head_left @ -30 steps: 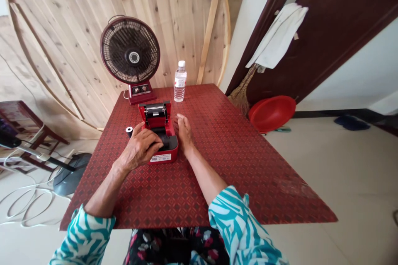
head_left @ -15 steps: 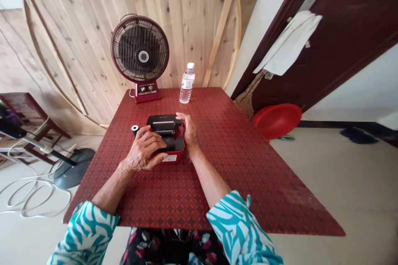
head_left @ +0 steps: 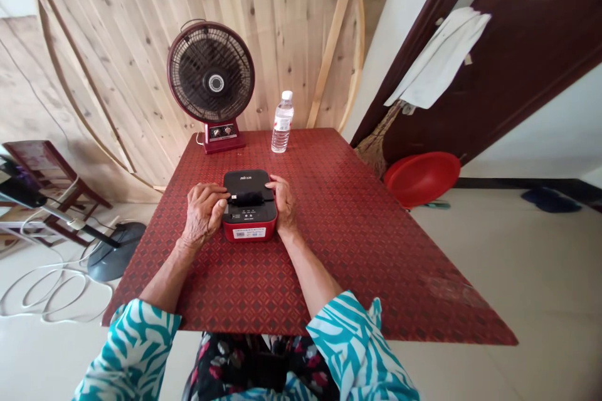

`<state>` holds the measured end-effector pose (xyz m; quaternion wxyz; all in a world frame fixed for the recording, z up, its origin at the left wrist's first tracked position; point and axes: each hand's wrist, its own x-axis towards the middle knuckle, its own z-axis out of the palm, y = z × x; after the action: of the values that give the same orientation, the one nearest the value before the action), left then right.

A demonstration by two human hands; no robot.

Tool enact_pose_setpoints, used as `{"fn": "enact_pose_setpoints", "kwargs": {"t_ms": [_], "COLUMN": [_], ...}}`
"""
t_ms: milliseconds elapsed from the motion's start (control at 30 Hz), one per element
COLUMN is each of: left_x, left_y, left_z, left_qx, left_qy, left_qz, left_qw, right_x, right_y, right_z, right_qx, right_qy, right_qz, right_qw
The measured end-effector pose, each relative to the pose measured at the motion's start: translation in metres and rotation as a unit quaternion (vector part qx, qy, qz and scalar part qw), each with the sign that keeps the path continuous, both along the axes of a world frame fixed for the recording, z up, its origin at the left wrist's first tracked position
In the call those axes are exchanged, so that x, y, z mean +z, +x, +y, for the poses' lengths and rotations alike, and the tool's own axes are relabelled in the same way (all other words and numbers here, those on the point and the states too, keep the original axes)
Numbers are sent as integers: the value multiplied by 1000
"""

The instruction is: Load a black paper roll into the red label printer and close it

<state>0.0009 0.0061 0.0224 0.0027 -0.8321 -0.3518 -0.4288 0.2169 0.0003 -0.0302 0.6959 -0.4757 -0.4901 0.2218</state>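
A small black and red device (head_left: 249, 216) sits on the patterned red table (head_left: 367, 250), its black top covering the inside and a white label on its front. A dark bar-shaped part lies across the middle of the top. My left hand (head_left: 202, 213) is at the device's left side, fingers bent, fingertips touching the left edge by the bar. Along the right side rests my right hand (head_left: 285, 203), its fingers bent over the top right edge. Both hands hold the device between them.
Behind the device stand a dark red fan (head_left: 211, 75) and a water bottle (head_left: 282, 122). A red basin (head_left: 423, 178) is on the floor at the right, near a door with a white cloth (head_left: 439, 59). Chairs and a coiled white cable lie at the left.
The device's open inside with its roller is now covered by the black top. My left hand has moved left off the top to the side. The white-and-black roll no longer shows.
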Motion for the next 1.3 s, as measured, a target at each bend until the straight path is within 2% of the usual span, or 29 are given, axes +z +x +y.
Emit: {"fn": "enact_pose_setpoints", "kwargs": {"t_ms": [133,200,267,333,400,467,567,733,967,1167,1300], "left_x": [-1,-3,-5,-7,-7,-6,-4,3,11,11,9], "left_y": [-1,-2,-4,-6,-8,-9,-9,-7,-3,-2,-2], "left_z": [-2,-3,-4,-3,0,4,4,-7,-11,-10,-6], "left_qx": [-7,-16,-20,-11,-5,-21,-65,-125,-119,-125,-136], "left_qy": [-1,-42,-103,-164,-223,-298,-407,-490,-531,-548,-582], "left_qz": [-4,-25,-95,-219,-341,-398,-380,-308,-321,-336,-352], "left_qw": [1000,999,990,962,913,867,828,806,775,756,721], "right_x": [-2,-3,-5,-8,-12,-15,-19,-17,-10,-8,-9], "right_y": [1,2,1,1,0,-2,-2,1,1,0,0], "right_z": [0,1,1,1,2,4,6,8,13,13,13], "right_qx": [7,11,12,13,19,31,40,49,97,102,88], "right_qy": [8,10,8,3,-15,-46,-78,-93,-103,-84,-72], "right_qz": [-7,-4,4,20,62,111,130,87,94,83,76], "right_qw": [1000,1000,1000,1000,998,992,988,991,985,988,991]}}
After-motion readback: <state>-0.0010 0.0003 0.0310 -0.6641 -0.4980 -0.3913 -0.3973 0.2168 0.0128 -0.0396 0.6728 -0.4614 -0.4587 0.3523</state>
